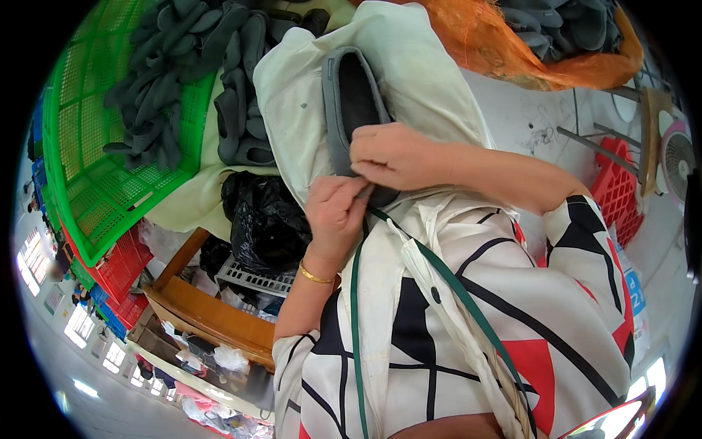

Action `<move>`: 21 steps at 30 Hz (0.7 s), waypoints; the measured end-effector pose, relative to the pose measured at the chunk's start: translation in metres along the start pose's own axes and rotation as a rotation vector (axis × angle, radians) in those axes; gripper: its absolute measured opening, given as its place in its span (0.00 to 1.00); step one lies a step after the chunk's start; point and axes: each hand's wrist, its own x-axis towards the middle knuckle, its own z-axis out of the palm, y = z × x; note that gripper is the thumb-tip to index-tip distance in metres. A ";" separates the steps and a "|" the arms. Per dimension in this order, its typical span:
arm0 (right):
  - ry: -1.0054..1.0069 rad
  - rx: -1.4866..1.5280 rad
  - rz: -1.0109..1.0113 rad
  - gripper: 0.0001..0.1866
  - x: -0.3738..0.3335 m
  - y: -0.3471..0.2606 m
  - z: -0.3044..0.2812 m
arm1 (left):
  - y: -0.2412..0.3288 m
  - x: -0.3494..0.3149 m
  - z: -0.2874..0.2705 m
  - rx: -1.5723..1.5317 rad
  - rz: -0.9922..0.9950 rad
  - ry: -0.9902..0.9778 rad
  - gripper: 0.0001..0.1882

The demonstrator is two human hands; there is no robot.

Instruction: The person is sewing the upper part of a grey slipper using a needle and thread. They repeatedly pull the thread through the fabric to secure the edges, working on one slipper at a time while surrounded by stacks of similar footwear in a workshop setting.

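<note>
A grey slip-on shoe [336, 102] with a dark inside lies lengthwise on the white cloth [431, 80] over my lap, its opening facing up. At the shoe's near end, my left hand [335, 216] is closed, thumb and fingers pinching its edge. My right hand [395, 156] lies across the shoe from the right, fingers bent and pressed together. Its fingertips meet those of my left hand. Anything small between the right fingertips is hidden. Part of the shoe's near end shows below my hands.
On the left, a green plastic basket [80, 124] stands beside a heap of grey shoes [168, 66]. An orange sack [482, 44] holds more shoes at the far right. A black plastic bag [267, 219] and a wooden frame [212, 314] are left of my arm. A fan [677, 161] stands right.
</note>
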 end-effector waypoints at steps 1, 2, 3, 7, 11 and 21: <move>0.020 -0.005 -0.044 0.06 0.002 0.000 0.003 | -0.002 0.000 0.003 -0.004 0.056 -0.007 0.11; 0.076 0.049 -0.052 0.06 0.009 -0.009 0.010 | -0.005 -0.005 0.009 -0.009 0.103 -0.011 0.11; 0.079 0.051 -0.036 0.06 0.017 -0.013 0.006 | -0.004 -0.005 0.013 -0.019 0.154 -0.018 0.11; 0.176 0.221 0.155 0.09 0.035 -0.003 -0.009 | 0.002 0.003 0.003 0.002 0.023 -0.064 0.10; -0.030 0.724 0.766 0.13 0.037 -0.024 -0.030 | 0.010 0.006 -0.005 0.023 -0.063 -0.074 0.11; -0.023 0.969 0.638 0.11 0.031 -0.036 -0.037 | 0.008 0.030 -0.023 0.003 0.022 -0.212 0.11</move>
